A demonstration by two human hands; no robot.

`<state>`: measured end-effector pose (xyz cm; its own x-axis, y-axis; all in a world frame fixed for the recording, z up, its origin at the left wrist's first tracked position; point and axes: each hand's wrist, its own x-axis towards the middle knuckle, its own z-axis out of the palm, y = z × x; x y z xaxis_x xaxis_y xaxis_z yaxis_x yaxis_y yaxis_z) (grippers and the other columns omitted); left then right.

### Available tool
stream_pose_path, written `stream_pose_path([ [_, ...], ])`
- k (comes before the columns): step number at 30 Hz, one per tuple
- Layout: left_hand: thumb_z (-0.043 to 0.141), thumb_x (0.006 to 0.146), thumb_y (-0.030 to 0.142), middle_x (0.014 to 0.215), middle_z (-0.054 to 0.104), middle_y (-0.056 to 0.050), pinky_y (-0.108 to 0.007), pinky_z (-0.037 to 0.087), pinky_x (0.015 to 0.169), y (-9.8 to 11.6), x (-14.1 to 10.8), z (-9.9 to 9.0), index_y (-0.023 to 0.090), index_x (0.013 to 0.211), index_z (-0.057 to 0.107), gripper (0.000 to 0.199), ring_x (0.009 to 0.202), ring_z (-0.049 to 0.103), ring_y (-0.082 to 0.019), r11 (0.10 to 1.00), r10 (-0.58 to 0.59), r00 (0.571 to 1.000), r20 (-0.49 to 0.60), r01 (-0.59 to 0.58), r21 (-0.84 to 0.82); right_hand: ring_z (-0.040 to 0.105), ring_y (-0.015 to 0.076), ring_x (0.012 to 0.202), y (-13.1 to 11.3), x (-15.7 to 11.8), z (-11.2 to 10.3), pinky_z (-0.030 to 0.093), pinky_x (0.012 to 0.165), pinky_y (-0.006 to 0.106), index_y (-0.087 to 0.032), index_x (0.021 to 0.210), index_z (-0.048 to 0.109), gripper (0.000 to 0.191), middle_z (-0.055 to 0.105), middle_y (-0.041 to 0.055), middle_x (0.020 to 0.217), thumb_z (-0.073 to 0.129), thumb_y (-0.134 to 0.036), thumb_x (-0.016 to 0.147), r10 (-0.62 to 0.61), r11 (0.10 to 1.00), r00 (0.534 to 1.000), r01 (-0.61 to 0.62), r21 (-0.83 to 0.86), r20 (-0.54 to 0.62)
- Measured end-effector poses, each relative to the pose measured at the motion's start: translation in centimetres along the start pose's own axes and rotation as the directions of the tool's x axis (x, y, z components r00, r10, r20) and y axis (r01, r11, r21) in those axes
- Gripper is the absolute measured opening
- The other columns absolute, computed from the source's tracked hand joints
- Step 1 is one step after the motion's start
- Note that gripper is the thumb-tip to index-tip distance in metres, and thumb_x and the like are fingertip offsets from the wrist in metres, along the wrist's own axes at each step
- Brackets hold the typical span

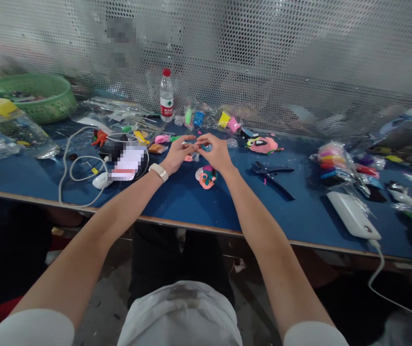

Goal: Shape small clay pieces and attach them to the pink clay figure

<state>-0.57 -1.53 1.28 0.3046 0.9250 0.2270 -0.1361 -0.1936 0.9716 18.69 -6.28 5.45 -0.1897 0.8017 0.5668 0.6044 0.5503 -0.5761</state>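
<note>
Both our hands meet above the blue table [177,197]: left hand [179,154] and right hand [216,153] pinch a small clay bit [195,143] between fingertips, raised for shaping. A clay face [206,176] lies just below, within reach.

Person, head view: two bare forearms, each ending in a bare hand, left hand [177,154] and right hand [217,153]. Short white sleeves [32,329] cover both upper arms. Left wrist carries a band [158,171], pale cream, smooth strap; a white garment [180,315] with a faint grey smudge covers the lap.
</note>
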Motion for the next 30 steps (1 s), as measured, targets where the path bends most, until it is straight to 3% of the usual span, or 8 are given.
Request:
stream_pose_path([
  [10,0.103,0.088,0.042,0.096,0.086,-0.010,-0.029,0.065,0.078,0.0,0.1,0.0,0.016,0.130,0.078,0.055,0.090,0.082,-0.021,0.993,-0.013,1.000,-0.026,0.010,-0.116,0.089,0.0334,0.115,0.1,0.0,-0.3,0.065,0.117,0.054,-0.029,0.109,0.076,0.033,0.090,0.0044,0.105,0.090,-0.056,0.097,-0.008,0.995,0.998,0.015,0.102,-0.068],
  [16,0.110,0.078,0.039,0.089,0.084,-0.007,-0.026,0.063,0.069,-0.2,0.4,-0.2,0.016,0.122,0.080,0.058,0.082,0.081,-0.019,0.990,-0.015,0.999,-0.047,0.008,-0.143,0.089,0.0339,0.114,0.7,0.0,-0.4,0.064,0.118,0.054,-0.029,0.111,0.078,0.032,0.091,0.0037,0.105,0.092,-0.053,0.096,-0.023,0.995,0.998,0.028,0.098,-0.052],
  [21,0.106,0.084,0.042,0.096,0.087,-0.012,-0.027,0.061,0.068,-0.1,0.2,-0.2,0.014,0.122,0.082,0.052,0.089,0.084,-0.023,0.991,-0.023,0.999,-0.033,0.019,-0.135,0.089,0.0324,0.111,1.2,0.0,-0.4,0.065,0.114,0.051,-0.028,0.111,0.080,0.022,0.091,0.0034,0.104,0.089,-0.044,0.099,-0.038,0.996,0.997,0.043,0.077,-0.072],
  [24,0.108,0.081,0.038,0.096,0.087,-0.013,-0.027,0.061,0.067,-0.1,0.2,-0.2,0.014,0.124,0.083,0.055,0.090,0.084,-0.024,0.993,-0.016,1.000,-0.026,0.013,-0.114,0.089,0.0328,0.111,1.6,0.1,-0.3,0.063,0.117,0.053,-0.028,0.110,0.082,0.017,0.091,0.0035,0.104,0.090,-0.037,0.097,-0.055,0.997,0.997,0.058,0.052,-0.054],
  [30,0.108,0.078,0.039,0.097,0.087,-0.013,-0.026,0.061,0.068,-0.1,0.3,-0.2,0.014,0.111,0.085,0.048,0.089,0.084,-0.023,0.992,0.023,0.999,-0.042,-0.027,-0.121,0.088,0.0340,0.116,1.7,0.1,-0.4,0.066,0.112,0.053,-0.029,0.118,0.085,0.023,0.092,0.0037,0.111,0.091,-0.037,0.097,-0.066,0.996,0.996,0.069,0.061,-0.054],
])
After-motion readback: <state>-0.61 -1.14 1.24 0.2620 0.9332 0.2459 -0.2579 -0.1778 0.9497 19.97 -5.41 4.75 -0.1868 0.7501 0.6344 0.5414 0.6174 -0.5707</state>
